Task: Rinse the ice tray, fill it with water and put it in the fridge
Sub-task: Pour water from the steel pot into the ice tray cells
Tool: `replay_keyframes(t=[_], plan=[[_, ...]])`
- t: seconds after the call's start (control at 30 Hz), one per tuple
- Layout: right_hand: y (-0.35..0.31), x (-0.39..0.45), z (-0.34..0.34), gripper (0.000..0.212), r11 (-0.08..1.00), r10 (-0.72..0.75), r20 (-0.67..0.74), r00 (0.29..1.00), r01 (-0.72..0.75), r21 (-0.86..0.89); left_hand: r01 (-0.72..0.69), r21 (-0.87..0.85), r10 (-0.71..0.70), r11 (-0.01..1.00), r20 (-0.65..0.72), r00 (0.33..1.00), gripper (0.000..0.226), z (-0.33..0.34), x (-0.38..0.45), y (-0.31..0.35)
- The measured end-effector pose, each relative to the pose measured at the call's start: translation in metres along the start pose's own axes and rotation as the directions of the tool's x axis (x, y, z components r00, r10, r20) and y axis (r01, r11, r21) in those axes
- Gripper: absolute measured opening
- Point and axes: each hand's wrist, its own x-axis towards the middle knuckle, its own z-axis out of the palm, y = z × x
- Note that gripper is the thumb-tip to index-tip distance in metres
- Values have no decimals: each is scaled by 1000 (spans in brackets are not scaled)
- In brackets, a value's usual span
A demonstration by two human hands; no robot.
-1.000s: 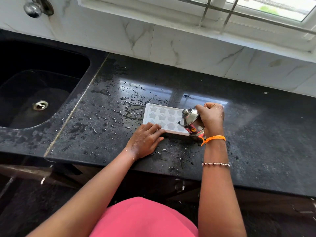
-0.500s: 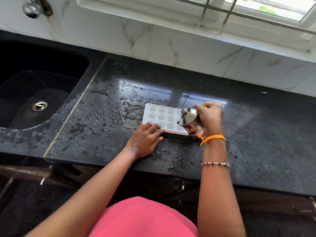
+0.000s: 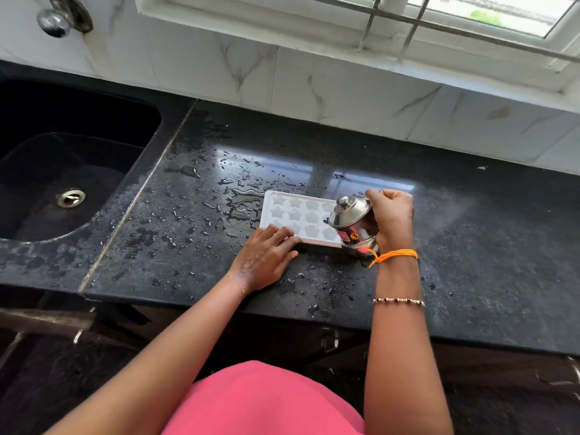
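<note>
A white ice tray (image 3: 301,215) with star and flower moulds lies flat on the wet black counter (image 3: 470,246). My left hand (image 3: 266,255) rests on the tray's near left corner with fingers laid straight. My right hand (image 3: 392,218) grips a small lidded steel pot (image 3: 353,224), tilted to the left over the tray's right end. The pot hides the tray's right edge. No stream of water can be made out.
A black sink (image 3: 62,171) with a steel drain (image 3: 70,197) lies at the left. The tap (image 3: 59,17) sticks out of the tiled wall above it. Water drops cover the counter left of the tray. A window sill runs along the back.
Almost nothing has moved. My right hand keeps the pot tilted over the tray's right end, and my left hand stays on the tray's near corner.
</note>
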Motion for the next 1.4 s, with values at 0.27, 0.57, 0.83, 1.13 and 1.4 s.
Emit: replay_keyframes(t=[0.27, 0.57, 0.83, 1.13, 1.4], plan=[[2, 3, -11, 25, 983, 73, -11, 997, -70, 167, 59, -87, -56, 994, 37, 998, 40, 0, 6, 25], [7, 8, -14, 33, 997, 56, -71, 996, -52, 52, -29, -89, 45, 996, 176, 983, 52, 15, 6, 37], [4, 7, -16, 33, 992, -43, -90, 995, 32, -122, -25, -70, 36, 997, 168, 985, 55, 14, 6, 37], [-2, 3, -20, 44, 977, -83, -80, 993, 65, -203, -29, -50, 37, 998, 160, 987, 54, 16, 5, 37], [-3, 0, -22, 42, 978, -79, -83, 993, 61, -200, -36, -39, 41, 999, 143, 989, 51, 14, 5, 38]])
